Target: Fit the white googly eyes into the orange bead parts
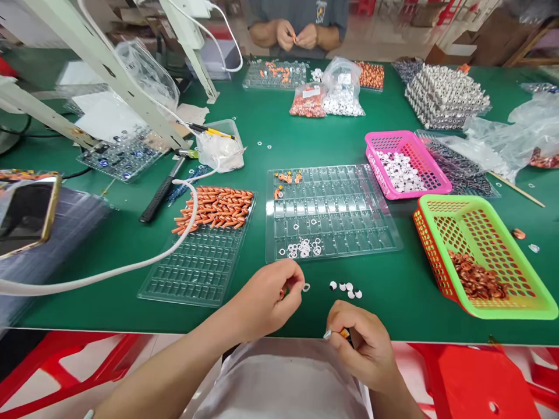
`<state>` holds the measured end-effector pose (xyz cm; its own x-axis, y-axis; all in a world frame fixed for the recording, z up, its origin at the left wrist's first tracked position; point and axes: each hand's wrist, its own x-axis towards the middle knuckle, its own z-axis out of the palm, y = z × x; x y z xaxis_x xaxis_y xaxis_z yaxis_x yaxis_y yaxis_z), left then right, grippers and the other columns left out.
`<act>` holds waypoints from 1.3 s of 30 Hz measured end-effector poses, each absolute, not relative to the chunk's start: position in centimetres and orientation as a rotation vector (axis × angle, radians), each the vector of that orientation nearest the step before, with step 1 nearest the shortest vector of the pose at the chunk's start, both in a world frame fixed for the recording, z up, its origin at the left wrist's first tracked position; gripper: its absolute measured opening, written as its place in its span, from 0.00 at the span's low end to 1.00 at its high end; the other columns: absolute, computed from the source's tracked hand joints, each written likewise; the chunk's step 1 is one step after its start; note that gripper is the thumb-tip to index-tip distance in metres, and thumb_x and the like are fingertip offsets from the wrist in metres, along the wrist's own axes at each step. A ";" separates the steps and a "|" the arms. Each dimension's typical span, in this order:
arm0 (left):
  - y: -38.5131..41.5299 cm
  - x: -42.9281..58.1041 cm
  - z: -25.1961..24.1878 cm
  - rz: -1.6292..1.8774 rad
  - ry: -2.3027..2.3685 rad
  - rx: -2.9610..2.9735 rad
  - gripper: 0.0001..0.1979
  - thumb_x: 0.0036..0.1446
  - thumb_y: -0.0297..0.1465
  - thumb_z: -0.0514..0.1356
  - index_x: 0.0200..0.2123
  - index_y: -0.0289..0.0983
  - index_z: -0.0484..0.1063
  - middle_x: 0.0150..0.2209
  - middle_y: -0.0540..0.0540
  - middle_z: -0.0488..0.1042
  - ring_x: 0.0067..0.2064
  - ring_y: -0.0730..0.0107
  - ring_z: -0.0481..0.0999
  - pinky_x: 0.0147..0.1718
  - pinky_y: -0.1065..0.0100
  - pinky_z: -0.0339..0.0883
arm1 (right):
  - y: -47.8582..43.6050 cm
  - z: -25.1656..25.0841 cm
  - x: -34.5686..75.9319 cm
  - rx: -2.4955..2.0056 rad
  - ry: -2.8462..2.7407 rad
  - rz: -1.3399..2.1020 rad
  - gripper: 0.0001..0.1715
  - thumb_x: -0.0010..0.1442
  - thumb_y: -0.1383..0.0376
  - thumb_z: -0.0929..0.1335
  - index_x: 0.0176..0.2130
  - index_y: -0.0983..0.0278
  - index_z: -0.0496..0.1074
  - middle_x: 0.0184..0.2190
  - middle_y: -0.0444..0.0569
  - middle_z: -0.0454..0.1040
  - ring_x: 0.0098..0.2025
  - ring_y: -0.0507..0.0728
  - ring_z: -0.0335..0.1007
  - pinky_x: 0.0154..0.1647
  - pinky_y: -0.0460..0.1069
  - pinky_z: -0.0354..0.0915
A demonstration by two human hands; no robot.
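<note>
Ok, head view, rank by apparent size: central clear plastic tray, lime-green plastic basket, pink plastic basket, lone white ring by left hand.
1. Clear tray and lime-green basket: too alike to rank
2. Pink basket
3. Lone white ring

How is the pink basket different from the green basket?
The pink basket holds small, mostly white pieces, while the green basket holds coppery-brown pieces. The green basket has an orange-red basket showing under it; no other basket shows under the pink basket. The green basket is closer to the camera, and the pink basket is farther back. Both have lots of holes and open tops.
</note>
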<state>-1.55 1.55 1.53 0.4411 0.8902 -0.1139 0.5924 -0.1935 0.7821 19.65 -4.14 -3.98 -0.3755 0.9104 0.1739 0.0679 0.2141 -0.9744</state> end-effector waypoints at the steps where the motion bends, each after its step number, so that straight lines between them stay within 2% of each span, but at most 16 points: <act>1: 2.3 -1.6 1.8 0.505 1.322 1.970 0.06 0.59 0.25 0.50 0.30 0.37 0.64 0.28 0.50 0.68 0.29 0.71 0.66 0.28 0.69 0.62 | -4.2 -4.1 19.7 -0.941 -1.635 1.274 0.09 0.59 0.74 0.63 0.34 0.59 0.65 0.27 0.43 0.68 0.29 0.52 0.63 0.30 0.47 0.59; 5: 5.8 -1.2 1.7 0.477 1.533 2.272 0.07 0.58 0.24 0.50 0.29 0.36 0.65 0.29 0.47 0.70 0.31 0.67 0.68 0.30 0.66 0.64 | -4.3 -4.4 19.8 -0.949 -1.639 1.269 0.08 0.60 0.73 0.63 0.34 0.60 0.65 0.27 0.44 0.68 0.28 0.52 0.62 0.29 0.47 0.58; 10: 9.1 -0.5 -0.6 0.320 1.473 2.436 0.06 0.52 0.21 0.54 0.27 0.36 0.68 0.28 0.45 0.72 0.32 0.64 0.71 0.29 0.66 0.65 | -4.4 -4.7 19.7 -0.961 -1.666 1.240 0.06 0.60 0.72 0.63 0.33 0.61 0.66 0.26 0.44 0.67 0.28 0.52 0.62 0.29 0.48 0.58; 14: 9.9 -0.8 -1.2 0.310 1.488 2.444 0.10 0.52 0.19 0.53 0.32 0.35 0.72 0.32 0.43 0.76 0.36 0.61 0.74 0.32 0.65 0.68 | -4.7 -5.0 19.9 -0.977 -1.668 1.233 0.07 0.60 0.72 0.63 0.33 0.61 0.65 0.27 0.44 0.67 0.28 0.52 0.62 0.29 0.47 0.58; 19: 7.7 -2.5 0.5 0.413 1.539 2.366 0.11 0.61 0.23 0.52 0.40 0.36 0.74 0.38 0.43 0.79 0.41 0.62 0.76 0.39 0.62 0.71 | -5.1 -5.0 20.3 -0.959 -1.650 1.275 0.07 0.61 0.72 0.63 0.34 0.60 0.65 0.27 0.43 0.66 0.29 0.52 0.62 0.29 0.47 0.57; 22: 4.9 -3.9 0.8 0.584 1.481 2.238 0.09 0.64 0.27 0.53 0.43 0.38 0.73 0.39 0.45 0.79 0.40 0.65 0.77 0.39 0.64 0.71 | -5.1 -4.9 20.3 -0.946 -1.663 1.320 0.07 0.62 0.72 0.63 0.35 0.60 0.65 0.27 0.44 0.67 0.29 0.52 0.63 0.30 0.47 0.58; 25: 2.1 -5.3 -0.3 0.589 1.539 2.174 0.08 0.64 0.31 0.56 0.42 0.38 0.74 0.39 0.45 0.79 0.42 0.64 0.76 0.41 0.63 0.71 | -4.8 -5.0 19.8 -0.945 -1.702 1.337 0.07 0.61 0.72 0.63 0.35 0.60 0.65 0.28 0.44 0.67 0.30 0.52 0.63 0.30 0.48 0.58; 30: 0.1 -6.5 -2.9 0.662 1.601 2.163 0.08 0.63 0.26 0.56 0.43 0.36 0.73 0.40 0.44 0.78 0.43 0.64 0.75 0.43 0.62 0.71 | -4.3 -5.3 19.1 -0.978 -1.756 1.350 0.07 0.61 0.72 0.63 0.34 0.60 0.64 0.28 0.44 0.67 0.29 0.52 0.63 0.30 0.47 0.58; 34: -0.6 -6.2 -3.1 0.703 1.541 2.121 0.08 0.63 0.26 0.56 0.44 0.38 0.72 0.41 0.45 0.77 0.44 0.64 0.75 0.43 0.63 0.71 | -4.6 -5.2 20.0 -1.009 -1.701 1.323 0.07 0.61 0.72 0.63 0.35 0.60 0.65 0.28 0.44 0.68 0.29 0.52 0.64 0.30 0.48 0.59; 39: -0.9 -3.9 -2.9 0.710 1.388 2.131 0.07 0.63 0.26 0.56 0.43 0.38 0.72 0.37 0.46 0.77 0.43 0.64 0.74 0.42 0.63 0.70 | -5.0 -4.9 22.1 -1.040 -1.604 1.288 0.07 0.62 0.71 0.63 0.35 0.59 0.67 0.27 0.44 0.69 0.29 0.53 0.64 0.28 0.48 0.59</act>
